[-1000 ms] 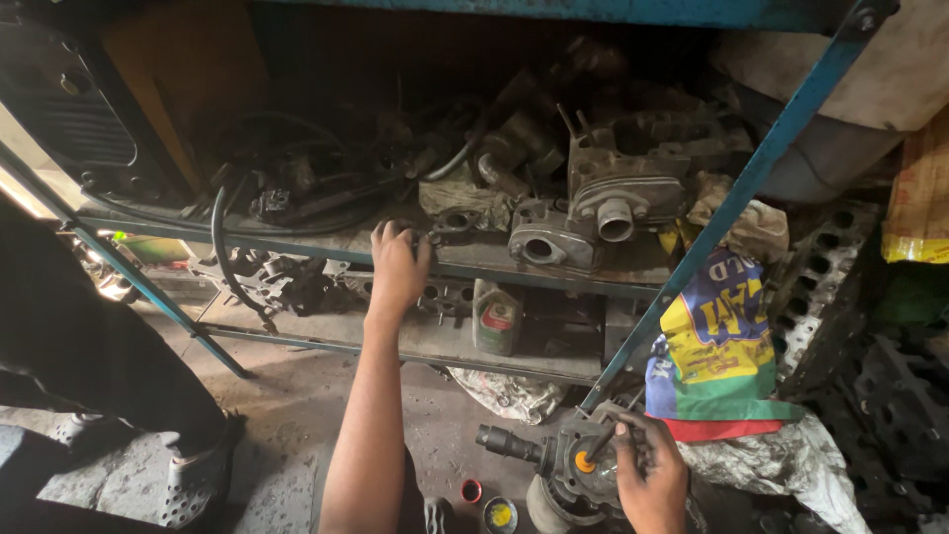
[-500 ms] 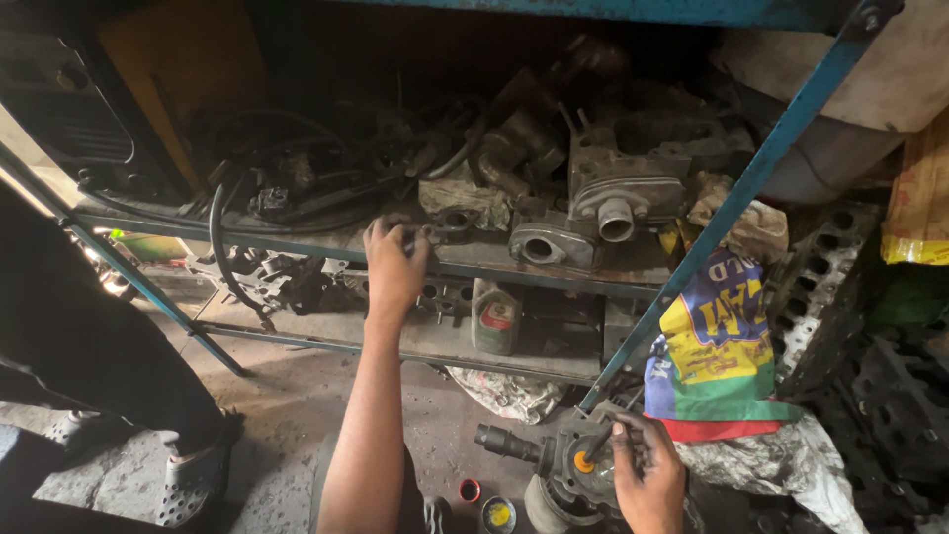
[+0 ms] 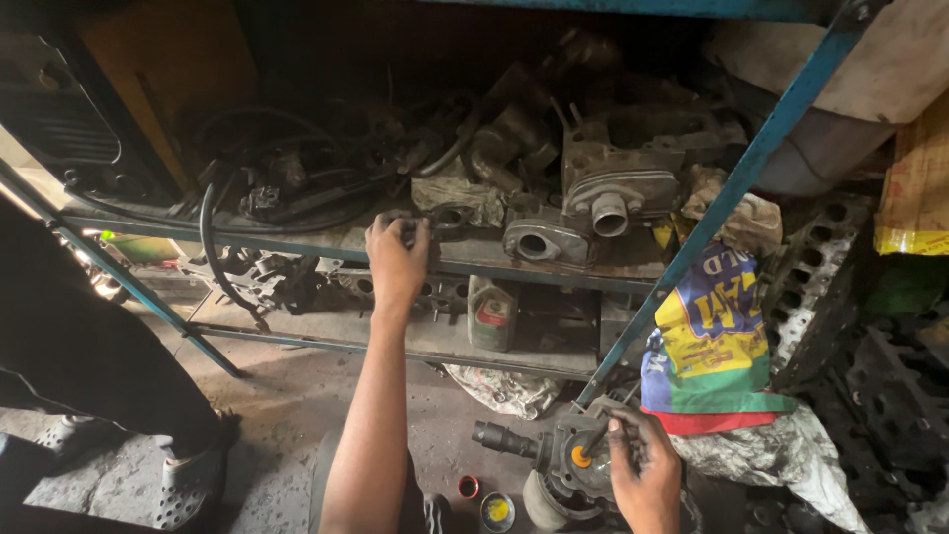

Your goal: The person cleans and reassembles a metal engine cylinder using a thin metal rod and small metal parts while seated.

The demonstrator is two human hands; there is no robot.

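Head view, looking down at a cluttered metal shelf (image 3: 297,240). A grey oil bottle (image 3: 491,313) with a red-and-green label stands on the lower shelf board, and a bright printed sack (image 3: 714,336) in yellow, blue, green and red leans against the slanted blue post (image 3: 732,193). On the right edge, a yellow-striped package (image 3: 914,188). The left hand (image 3: 397,259) is up on the shelf edge, fingers curled around a small dark metal part (image 3: 403,225), though what kind is hard to make out. Down low, the right hand (image 3: 641,465) grips a greasy pump-like part (image 3: 554,457) on the floor, fingers closed over its top. Engine castings (image 3: 613,188) and black hoses (image 3: 227,227) crowd the shelf. Two small caps (image 3: 484,499) lie on the dusty concrete floor (image 3: 287,396).
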